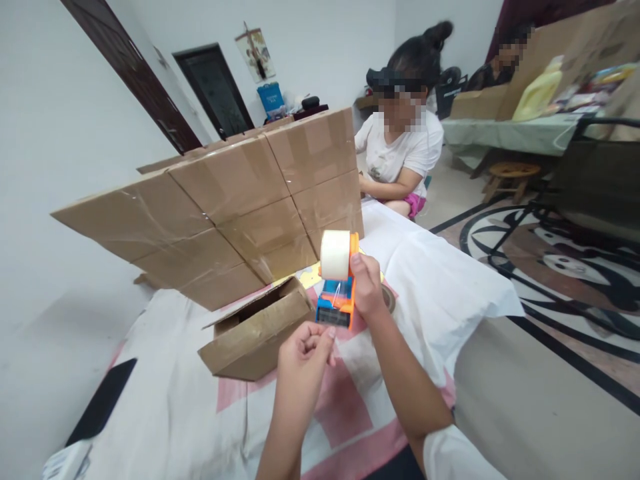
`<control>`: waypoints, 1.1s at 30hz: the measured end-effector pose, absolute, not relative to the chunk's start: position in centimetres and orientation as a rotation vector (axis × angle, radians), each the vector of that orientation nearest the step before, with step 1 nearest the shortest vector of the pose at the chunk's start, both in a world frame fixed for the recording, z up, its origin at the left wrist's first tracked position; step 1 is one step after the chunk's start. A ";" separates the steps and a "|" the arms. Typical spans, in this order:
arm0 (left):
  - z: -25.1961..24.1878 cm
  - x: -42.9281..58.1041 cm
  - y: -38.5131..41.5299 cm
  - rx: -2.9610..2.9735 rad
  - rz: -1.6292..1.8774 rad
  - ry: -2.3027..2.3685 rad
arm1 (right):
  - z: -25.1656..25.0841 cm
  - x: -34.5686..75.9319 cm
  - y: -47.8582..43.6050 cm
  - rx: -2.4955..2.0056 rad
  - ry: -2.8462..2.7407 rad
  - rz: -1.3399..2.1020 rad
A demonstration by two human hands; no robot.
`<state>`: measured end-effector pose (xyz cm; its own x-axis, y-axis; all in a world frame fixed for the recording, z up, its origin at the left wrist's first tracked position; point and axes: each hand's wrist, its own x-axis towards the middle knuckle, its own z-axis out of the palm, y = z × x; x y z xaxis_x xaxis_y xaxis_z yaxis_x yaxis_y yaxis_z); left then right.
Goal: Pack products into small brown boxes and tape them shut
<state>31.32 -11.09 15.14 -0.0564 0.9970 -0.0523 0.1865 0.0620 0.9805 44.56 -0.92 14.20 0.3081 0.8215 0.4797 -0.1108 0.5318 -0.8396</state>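
My right hand (367, 283) grips the side of an orange and blue tape dispenser (337, 300), which is raised over the table. On its upper end sits a roll of pale tape (335, 255). My left hand (307, 350) is just below the dispenser's lower end, fingers curled and thumb against the forefinger; whatever it pinches, if anything, is too small to make out. Left of the dispenser, an open cardboard box (265, 330) lies on the cloth-covered table (170, 393). Partly hidden behind my right wrist is a brown tape roll (389, 299).
A wall of stacked, taped cardboard boxes (240, 207) stands across the table's far side. Beyond its right end sits a person in a white shirt (400, 150). A black flat object (103, 402) lies at the left edge. A dark chair (590, 173) stands at right.
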 end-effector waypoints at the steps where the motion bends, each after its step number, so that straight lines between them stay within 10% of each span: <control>1: 15.2 31.4 -11.1 1.279 1.115 1.415 | 14.4 44.6 -1.0 -0.774 -1.127 0.740; 33: 16.6 29.1 -12.9 1.253 1.008 1.396 | 13.6 44.0 -1.2 -0.717 -1.222 0.685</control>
<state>29.13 -12.94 16.61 -0.0006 0.9915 -0.1298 0.1885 0.1276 0.9737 44.01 -1.18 13.57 0.2052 0.7901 0.5776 -0.0811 0.6018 -0.7945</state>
